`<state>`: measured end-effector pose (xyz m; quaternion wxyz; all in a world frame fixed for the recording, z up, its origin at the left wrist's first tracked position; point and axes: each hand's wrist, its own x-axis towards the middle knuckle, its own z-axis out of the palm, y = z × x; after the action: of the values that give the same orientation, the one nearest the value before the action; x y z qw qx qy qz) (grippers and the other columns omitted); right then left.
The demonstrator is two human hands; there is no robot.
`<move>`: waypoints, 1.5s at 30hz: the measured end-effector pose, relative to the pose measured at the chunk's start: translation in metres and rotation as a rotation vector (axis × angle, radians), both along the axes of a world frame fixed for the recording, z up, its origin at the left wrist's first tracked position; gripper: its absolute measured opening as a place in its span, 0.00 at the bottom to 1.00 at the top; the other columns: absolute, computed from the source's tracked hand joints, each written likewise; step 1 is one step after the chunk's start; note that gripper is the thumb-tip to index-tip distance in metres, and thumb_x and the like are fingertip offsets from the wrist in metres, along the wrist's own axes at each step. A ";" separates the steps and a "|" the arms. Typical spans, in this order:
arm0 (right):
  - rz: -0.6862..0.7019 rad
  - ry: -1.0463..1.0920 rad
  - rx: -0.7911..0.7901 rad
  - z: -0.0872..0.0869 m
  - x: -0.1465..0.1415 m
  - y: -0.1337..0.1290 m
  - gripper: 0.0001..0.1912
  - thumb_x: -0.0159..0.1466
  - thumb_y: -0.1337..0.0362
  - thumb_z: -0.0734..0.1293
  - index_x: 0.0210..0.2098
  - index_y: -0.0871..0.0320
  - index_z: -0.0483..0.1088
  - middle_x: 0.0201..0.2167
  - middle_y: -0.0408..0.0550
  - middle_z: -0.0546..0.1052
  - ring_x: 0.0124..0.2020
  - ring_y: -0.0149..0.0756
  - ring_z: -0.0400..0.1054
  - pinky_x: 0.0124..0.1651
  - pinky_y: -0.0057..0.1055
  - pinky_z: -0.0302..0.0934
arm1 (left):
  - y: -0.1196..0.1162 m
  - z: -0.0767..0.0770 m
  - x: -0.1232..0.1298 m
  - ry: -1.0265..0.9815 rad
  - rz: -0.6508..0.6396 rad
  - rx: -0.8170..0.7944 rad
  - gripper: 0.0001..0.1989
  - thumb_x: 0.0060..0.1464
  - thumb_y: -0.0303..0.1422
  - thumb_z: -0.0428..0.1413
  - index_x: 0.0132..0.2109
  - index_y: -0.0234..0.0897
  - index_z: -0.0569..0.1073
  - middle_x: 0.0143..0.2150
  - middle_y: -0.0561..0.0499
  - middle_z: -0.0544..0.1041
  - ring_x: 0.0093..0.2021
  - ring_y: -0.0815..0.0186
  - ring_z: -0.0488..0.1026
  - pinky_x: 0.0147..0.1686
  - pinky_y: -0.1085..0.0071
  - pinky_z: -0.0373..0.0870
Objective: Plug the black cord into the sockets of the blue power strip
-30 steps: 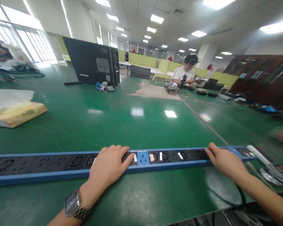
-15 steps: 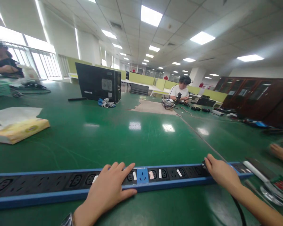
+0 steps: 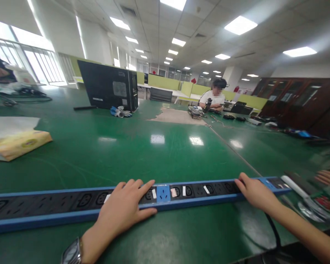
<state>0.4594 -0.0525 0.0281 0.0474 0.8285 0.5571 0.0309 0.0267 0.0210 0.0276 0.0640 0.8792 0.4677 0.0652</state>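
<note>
A long blue-framed power strip (image 3: 63, 220) with black sockets lies across the green table (image 3: 126, 150). On top of its middle rests my left hand (image 3: 122, 205), fingers spread over the sockets and thumb stretched along the near edge, beside a blue socket (image 3: 163, 193). Towards the strip's right end, my right hand (image 3: 257, 191) pinches a black plug at a socket; the fingers mostly hide it. From below that hand a black cable (image 3: 273, 229) hangs down to the table's front edge. Small white labels are stuck between several sockets.
A yellow tissue pack (image 3: 22, 145) lies at left. Behind stand a black computer case (image 3: 110, 88) and blue-grey gloves (image 3: 121, 112). Another person (image 3: 213, 97) sits across the table. At right, another person's hand (image 3: 328, 176) is near a clear plastic bag (image 3: 316, 209).
The view has shifted slightly, so the table and strip appear higher. My left hand stays on the strip. My right hand is lower against the strip, and the plug is now more hidden.
</note>
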 end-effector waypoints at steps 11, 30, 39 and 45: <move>-0.043 -0.034 0.005 -0.001 -0.010 -0.007 0.19 0.69 0.54 0.46 0.41 0.55 0.62 0.29 0.52 0.77 0.33 0.46 0.74 0.30 0.33 0.54 | 0.001 -0.002 -0.002 -0.015 0.005 -0.020 0.37 0.50 0.54 0.54 0.65 0.51 0.61 0.52 0.46 0.73 0.52 0.52 0.66 0.52 0.54 0.57; 0.146 0.258 0.015 0.016 -0.010 0.060 0.34 0.65 0.40 0.50 0.21 0.57 0.71 0.24 0.48 0.76 0.28 0.36 0.68 0.31 0.29 0.52 | 0.006 -0.004 -0.001 0.046 -0.018 0.002 0.35 0.52 0.57 0.50 0.64 0.50 0.62 0.51 0.48 0.74 0.50 0.52 0.68 0.50 0.56 0.59; 0.224 0.210 -0.127 0.021 -0.017 0.051 0.33 0.64 0.40 0.50 0.19 0.56 0.68 0.20 0.46 0.72 0.24 0.32 0.64 0.27 0.29 0.45 | 0.011 -0.012 -0.012 0.069 0.010 -0.093 0.36 0.49 0.57 0.52 0.64 0.58 0.61 0.52 0.50 0.74 0.50 0.50 0.69 0.52 0.51 0.60; 0.175 0.136 -0.090 0.019 -0.026 0.060 0.36 0.61 0.34 0.51 0.16 0.56 0.66 0.18 0.46 0.70 0.22 0.33 0.62 0.26 0.29 0.44 | 0.012 -0.014 -0.008 0.052 0.010 -0.091 0.35 0.49 0.56 0.53 0.64 0.57 0.61 0.53 0.48 0.74 0.51 0.49 0.68 0.53 0.50 0.59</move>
<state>0.4331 0.0078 0.0470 0.0435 0.7740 0.6300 -0.0464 0.0188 0.0325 0.0131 0.0912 0.8745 0.4758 0.0215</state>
